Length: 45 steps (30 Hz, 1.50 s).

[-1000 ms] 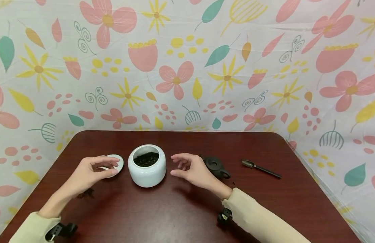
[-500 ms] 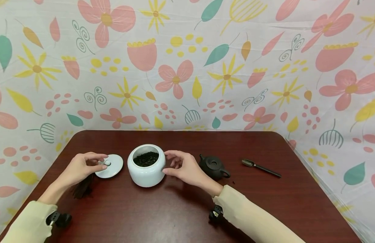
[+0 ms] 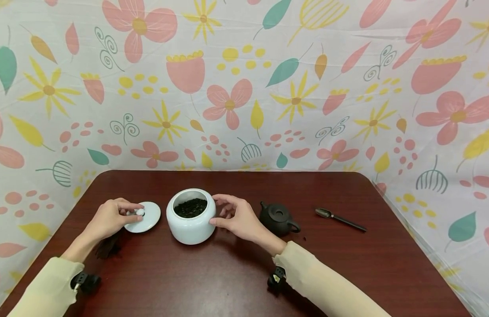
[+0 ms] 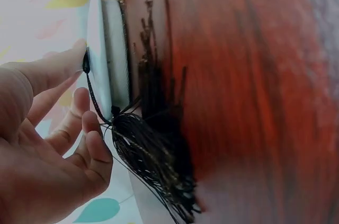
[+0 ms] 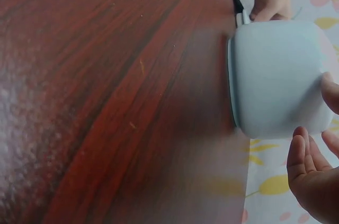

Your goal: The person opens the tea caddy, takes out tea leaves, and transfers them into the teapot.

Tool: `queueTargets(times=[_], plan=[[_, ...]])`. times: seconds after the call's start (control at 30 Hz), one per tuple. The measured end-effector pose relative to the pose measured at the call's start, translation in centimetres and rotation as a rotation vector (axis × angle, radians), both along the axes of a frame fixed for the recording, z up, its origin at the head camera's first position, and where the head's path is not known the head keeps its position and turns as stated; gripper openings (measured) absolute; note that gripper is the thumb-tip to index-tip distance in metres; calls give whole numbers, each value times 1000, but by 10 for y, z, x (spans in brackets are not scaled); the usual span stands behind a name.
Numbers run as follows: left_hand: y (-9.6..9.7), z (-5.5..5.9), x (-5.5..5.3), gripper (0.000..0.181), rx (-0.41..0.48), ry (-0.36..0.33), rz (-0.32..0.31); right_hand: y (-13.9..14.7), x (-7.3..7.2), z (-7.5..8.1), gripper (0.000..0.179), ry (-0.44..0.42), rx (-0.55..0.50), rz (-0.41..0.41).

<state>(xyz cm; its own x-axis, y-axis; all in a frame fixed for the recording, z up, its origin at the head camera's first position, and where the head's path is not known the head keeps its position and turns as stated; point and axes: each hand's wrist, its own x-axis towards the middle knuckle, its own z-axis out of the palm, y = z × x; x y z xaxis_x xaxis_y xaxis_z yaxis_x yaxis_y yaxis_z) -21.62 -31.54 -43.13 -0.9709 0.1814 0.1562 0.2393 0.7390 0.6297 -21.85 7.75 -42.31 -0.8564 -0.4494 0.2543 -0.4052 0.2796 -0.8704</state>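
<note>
A white tea caddy (image 3: pixel 192 230) stands upright on the table, its mouth uncovered and dark loose tea leaves (image 3: pixel 190 207) inside. My right hand (image 3: pixel 240 219) holds the caddy's right side, thumb at the front and index finger toward the back. In the right wrist view, the other fingers curl beside the caddy wall. To the left, my left hand (image 3: pixel 111 219) pinches the small knob of the round white lid (image 3: pixel 151 217), which lies flat on the table. A black tassel (image 4: pixel 153 150) hangs by a cord from the knob and trails below the hand.
Right of my right hand sits a dark clay teapot (image 3: pixel 279 219). Farther right lies a tea scoop (image 3: pixel 341 219) with a dark handle. A tiny dark crumb rests near the teapot. The brown wooden table (image 3: pixel 212 281) ends at a floral cloth (image 3: pixel 244 88) behind.
My left hand has drawn back from over the lid and closed on its knob. The right hand has moved left from beside the caddy to touch it. The caddy stays in place.
</note>
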Motion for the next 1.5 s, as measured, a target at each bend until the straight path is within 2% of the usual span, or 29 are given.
queueTargets(times=[0.53, 0.7, 0.9, 1.13, 1.3, 1.5], plan=[[2, 1, 1, 24, -26, -7, 41, -1, 0, -2, 57, 0, -22, 19], [6, 1, 4, 25, 3, 2, 56, -1, 0, -3, 57, -22, -16, 23], [9, 4, 7, 28, 100, 43, 74, -2, 0, -2, 57, -27, -16, 20], [15, 7, 12, 29, 265, 142, 34, -1, 1, -1, 57, -33, -17, 23], [21, 13, 14, 29, 337, 168, 32, 0, 2, -1, 57, -41, -11, 22], [35, 26, 19, 30, 441, 203, 45, 1, 3, 0, 57, -38, -18, 28]])
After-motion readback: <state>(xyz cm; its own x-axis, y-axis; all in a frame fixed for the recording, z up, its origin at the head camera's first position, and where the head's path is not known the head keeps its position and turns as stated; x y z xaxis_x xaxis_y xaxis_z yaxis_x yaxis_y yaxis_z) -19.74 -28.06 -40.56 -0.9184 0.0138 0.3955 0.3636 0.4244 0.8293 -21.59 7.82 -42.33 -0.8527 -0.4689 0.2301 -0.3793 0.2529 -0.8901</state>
